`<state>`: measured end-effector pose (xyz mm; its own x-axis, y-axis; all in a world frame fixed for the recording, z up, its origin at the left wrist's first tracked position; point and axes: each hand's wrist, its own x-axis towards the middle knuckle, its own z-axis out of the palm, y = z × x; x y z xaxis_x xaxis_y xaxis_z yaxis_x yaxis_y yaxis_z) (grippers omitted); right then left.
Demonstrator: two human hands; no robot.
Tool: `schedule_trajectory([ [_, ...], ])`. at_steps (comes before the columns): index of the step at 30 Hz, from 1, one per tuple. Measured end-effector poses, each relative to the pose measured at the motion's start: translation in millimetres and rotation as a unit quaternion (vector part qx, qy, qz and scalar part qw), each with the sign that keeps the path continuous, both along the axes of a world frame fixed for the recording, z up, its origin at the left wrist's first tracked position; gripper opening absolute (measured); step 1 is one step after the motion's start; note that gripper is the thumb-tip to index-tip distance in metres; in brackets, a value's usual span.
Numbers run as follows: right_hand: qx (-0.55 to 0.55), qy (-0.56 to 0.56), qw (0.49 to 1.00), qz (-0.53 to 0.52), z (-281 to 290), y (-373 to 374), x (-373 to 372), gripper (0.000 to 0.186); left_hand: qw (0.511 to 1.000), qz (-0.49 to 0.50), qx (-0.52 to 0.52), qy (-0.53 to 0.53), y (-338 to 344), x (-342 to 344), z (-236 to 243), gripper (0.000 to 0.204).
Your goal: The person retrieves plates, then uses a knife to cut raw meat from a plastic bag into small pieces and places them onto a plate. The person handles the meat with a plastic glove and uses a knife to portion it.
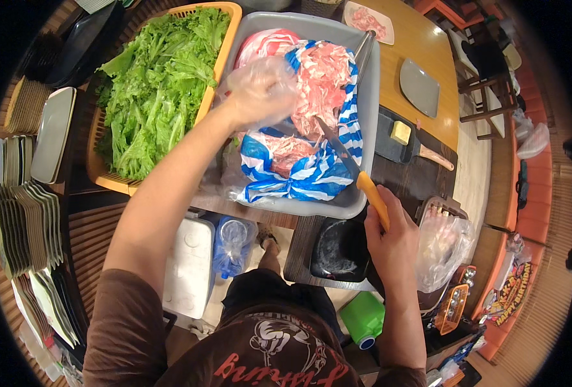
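Note:
My left hand [260,90], inside clear plastic, is over the left of the sliced pink meat [321,74] in a blue-and-white striped bag; its fingers are blurred and partly hidden. My right hand [389,229] grips the orange handle of a knife [371,193], whose blade reaches up into that meat. A second striped bag [292,187] holding meat lies below in the same grey tub [363,158], with a red-and-white bag [263,45] at the back.
A yellow basket [131,189] of leafy greens stands left, beside stacked plates [21,219]. Right are a grill pan [389,142] with butter [400,132], a plate [418,87], a plate of meat [370,26], a black tray [339,248] and a bagged container [441,251]. Below lies a green jug [363,316].

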<state>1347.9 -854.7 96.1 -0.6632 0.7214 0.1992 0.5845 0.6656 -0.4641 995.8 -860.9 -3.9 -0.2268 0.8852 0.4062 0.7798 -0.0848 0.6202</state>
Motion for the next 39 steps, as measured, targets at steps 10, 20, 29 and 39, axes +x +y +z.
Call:
schedule_trajectory([
  [10,-0.004,0.014,0.999,-0.041,-11.4,-28.8,-2.2,0.042,0.98,-0.005,-0.199,0.018,121.7,-27.4,15.6,0.045],
  [20,-0.012,-0.022,0.995,-0.098,-34.6,-65.4,-19.3,0.056,0.945,-0.014,-0.303,-0.123,181.6,-55.0,-33.4,0.061],
  [29,0.032,-0.039,0.993,-0.111,-38.4,-66.1,-41.3,0.053,0.937,0.031,-0.337,-0.085,169.9,-47.0,-10.5,0.082],
  [39,0.035,-0.079,0.991,-0.103,-32.8,-45.7,-55.6,0.038,0.951,0.004,-0.299,0.085,189.9,-45.7,-29.6,0.097],
])
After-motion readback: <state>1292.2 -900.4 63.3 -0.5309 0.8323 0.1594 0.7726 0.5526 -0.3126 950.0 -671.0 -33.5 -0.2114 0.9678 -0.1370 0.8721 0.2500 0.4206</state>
